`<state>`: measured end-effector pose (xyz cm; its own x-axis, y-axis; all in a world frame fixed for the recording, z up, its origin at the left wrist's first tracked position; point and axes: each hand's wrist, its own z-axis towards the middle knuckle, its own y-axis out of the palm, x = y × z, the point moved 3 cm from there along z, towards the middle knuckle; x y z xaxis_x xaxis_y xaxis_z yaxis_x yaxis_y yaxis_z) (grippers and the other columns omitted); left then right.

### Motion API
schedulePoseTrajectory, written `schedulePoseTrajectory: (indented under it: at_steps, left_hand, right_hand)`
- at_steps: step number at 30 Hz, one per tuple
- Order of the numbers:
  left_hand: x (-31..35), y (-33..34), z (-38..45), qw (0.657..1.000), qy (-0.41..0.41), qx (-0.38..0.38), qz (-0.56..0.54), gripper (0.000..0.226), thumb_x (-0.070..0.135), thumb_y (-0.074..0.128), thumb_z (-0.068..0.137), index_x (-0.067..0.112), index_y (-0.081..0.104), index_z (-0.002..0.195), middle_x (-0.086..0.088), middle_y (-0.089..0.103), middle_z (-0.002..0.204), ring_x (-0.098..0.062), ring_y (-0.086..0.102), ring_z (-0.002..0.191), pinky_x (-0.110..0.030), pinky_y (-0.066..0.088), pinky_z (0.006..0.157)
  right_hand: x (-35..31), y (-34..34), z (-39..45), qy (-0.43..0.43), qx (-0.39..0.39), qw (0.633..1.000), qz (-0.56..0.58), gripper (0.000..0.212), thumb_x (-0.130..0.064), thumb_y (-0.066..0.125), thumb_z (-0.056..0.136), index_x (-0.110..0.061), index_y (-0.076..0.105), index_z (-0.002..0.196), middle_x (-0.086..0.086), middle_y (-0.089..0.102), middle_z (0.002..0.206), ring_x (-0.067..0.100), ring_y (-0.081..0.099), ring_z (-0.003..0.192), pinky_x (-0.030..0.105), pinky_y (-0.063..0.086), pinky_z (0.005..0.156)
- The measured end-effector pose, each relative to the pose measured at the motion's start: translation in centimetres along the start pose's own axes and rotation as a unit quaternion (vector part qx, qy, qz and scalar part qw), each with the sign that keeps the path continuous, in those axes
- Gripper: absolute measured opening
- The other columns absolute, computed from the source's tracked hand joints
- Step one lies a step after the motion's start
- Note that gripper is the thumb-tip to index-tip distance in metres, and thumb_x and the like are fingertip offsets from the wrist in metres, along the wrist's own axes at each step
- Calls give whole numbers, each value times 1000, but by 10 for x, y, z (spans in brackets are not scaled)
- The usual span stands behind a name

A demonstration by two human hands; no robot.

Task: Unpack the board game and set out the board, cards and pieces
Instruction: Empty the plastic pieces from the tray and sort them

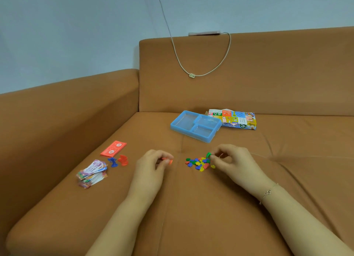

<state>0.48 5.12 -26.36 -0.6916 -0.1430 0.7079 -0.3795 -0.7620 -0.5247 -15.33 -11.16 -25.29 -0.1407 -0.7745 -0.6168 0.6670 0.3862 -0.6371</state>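
Plain pale wall behind an orange-brown sofa (268, 79), seen from above by the person seated at it; the seat cushion serves as the play surface. A white cable (214, 68) loops down the backrest from a slim device on top, prob. a phone.

Largest game items sit at the back of the seat: a blue plastic tray (186, 121) w/ three compartments, looking emptied, and just beside it to the right the colourful game box (241, 119), lying flat, one flap open. No unfolded board is visible; can't tell if it's still in the box.

Left of the hands: a red stack of play money (113, 148), long axis running diagonally away and to the right; nearer the viewer, a loose stack of cards (92, 174); between those and the left hand, a blue pawn (113, 162) and a red pawn (123, 159), side by side.

Both forearms reach in from the bottom edge. Left hand (153, 163) has fingers curled, pinching a small orange piece (167, 160). Right hand (233, 160), thin bracelet at the wrist, pinches a green piece (208, 154) at its fingertips.

Key relation: the pile of small coloured pieces (199, 163) (red, blue, green, yellow) lies between the two hands, touching the right hand's fingertips and a short gap from the left. Right hand is nearer, so it looks best placed for picking; sorted pawns go leftward, the left hand's side.
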Motion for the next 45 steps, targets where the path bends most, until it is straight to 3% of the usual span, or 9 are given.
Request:
schedulePoseTrajectory:
  at_steps: [5,11,15,20,23,26,33,40,45]
  left_hand:
    - [-26,-51,-21,988,38,24,146,18,5,54,93,17,67,95,5,55,95,-6,52,88,-7,32,75]
    - [-43,-90,-30,952,19,32,304,22,7,52,93,20,66,103,4,55,109,-18,47,104,-28,32,74]
    - [-39,-88,-32,932,49,47,355,24,11,74,74,25,67,92,9,65,88,-19,58,85,-32,45,68]
    - [-40,-86,-39,948,50,95,300,32,9,79,67,23,67,94,9,63,77,-19,60,75,-30,47,65]
    - [-42,-87,-40,957,19,107,268,26,14,73,77,25,64,99,8,63,82,-20,58,82,-32,44,68]
    - [-47,-88,-41,958,-12,118,261,19,25,65,84,29,59,102,6,61,88,-19,57,87,-34,47,72]
    - [-49,-87,-36,959,-58,139,239,17,30,64,85,31,54,98,7,58,88,-14,56,86,-33,48,70]
    - [-42,-83,-27,931,-14,155,330,20,22,77,73,23,59,80,4,56,68,-22,51,66,-29,35,63]
    - [-50,-83,-25,930,-36,158,331,15,29,72,78,28,58,83,11,56,74,-16,49,81,-32,37,72]
  right_hand:
    - [-29,23,2,29,15,987,159,11,-2,64,83,-12,63,78,1,63,66,13,50,42,17,39,46]
    - [-67,76,13,-75,-80,994,2,7,-11,67,81,-17,67,80,-10,56,70,3,51,56,10,35,55]
    - [-89,109,27,-110,-105,987,-58,9,-18,64,80,-22,60,74,-14,47,64,2,45,59,12,31,56]
    - [-107,138,48,-135,-150,976,-86,10,-17,59,81,-17,67,86,-8,52,69,8,47,68,26,39,66]
    - [-106,145,55,-109,-168,978,-59,8,-21,62,80,-24,64,72,-8,53,63,7,48,62,28,42,63]
    - [-104,150,56,-84,-178,980,-18,24,-25,68,79,-32,54,61,-10,54,58,3,47,55,24,39,60]
    - [-94,150,63,-45,-153,987,32,15,-25,73,79,-14,66,70,-8,56,59,2,45,50,19,38,54]
    - [-93,155,67,-51,-150,987,0,14,-28,71,79,-17,66,72,-4,61,66,6,48,58,28,43,61]
    - [-94,158,69,-57,-164,985,8,12,-26,70,79,-29,62,71,-10,56,61,1,48,54,28,45,64]
